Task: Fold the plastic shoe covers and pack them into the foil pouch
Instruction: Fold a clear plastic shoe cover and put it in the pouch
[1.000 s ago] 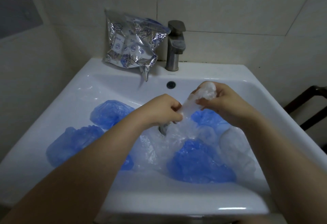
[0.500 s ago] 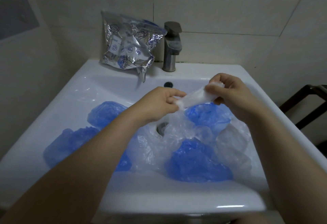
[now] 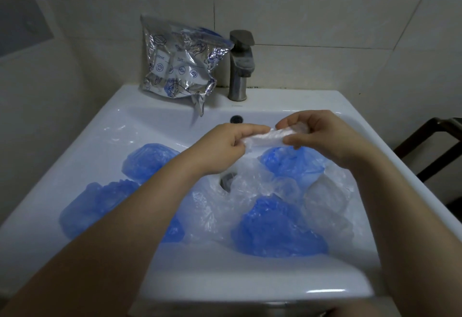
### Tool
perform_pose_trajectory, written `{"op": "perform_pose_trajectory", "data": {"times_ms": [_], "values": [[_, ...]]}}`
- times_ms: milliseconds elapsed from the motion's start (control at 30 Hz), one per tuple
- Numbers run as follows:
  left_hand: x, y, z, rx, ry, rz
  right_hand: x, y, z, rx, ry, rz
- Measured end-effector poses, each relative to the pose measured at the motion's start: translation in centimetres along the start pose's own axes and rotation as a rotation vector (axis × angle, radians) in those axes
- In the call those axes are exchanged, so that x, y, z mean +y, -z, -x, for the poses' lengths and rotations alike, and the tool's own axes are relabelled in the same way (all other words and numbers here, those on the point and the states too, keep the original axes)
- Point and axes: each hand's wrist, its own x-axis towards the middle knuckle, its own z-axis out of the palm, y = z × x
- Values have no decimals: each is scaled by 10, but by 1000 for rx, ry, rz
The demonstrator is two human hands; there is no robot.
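Shoe cover [image 3: 266, 138], clear and rolled, is pinched between your left hand [image 3: 222, 147] and right hand [image 3: 322, 136] above the sink [image 3: 75, 156], which holds blue and clear covers [image 3: 277, 226]; the foil pouch [image 3: 180, 64] leans behind.

A white ceramic sink [image 3: 105, 126] sits against a tiled wall [image 3: 312, 11], a steel faucet [image 3: 240, 66] upright on its back ledge
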Motion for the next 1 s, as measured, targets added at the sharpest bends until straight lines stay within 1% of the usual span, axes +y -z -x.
{"op": "perform_pose_trajectory", "data": {"times_ms": [67,133,233,367,433,533,667,700,767,867,933,967,1000], "values": [[1,-1,1,-7,7,13,-1,-1,-1,-2,1,102],[2,-2,1,-20,14,13,0,-4,-3,35,10,190],[1,-4,1,-39,28,10,4,-8,-6,53,62,380],[-3,-5,1,-57,53,1,3,-8,-5,6,-40,330],[-1,-4,2,-79,43,-3,2,-6,-6,24,-31,369],[1,-5,3,-123,-43,-16,2,-4,-5,43,-16,336],[4,-6,5,-213,-101,-15,1,-3,-4,15,0,348],[4,-7,4,-230,-98,-28,0,-3,-3,10,-6,318],[1,-10,2,-242,-55,-1,-4,-1,0,9,-2,161],[-3,-9,0,-231,-1,146,-5,3,1,70,11,-213],[-2,-10,-1,-192,12,272,-2,0,-2,153,-4,-463],[0,-11,-2,-150,19,328,0,-4,-5,213,10,-513],[2,-14,-3,-87,32,378,3,-8,-7,285,36,-464]]}}
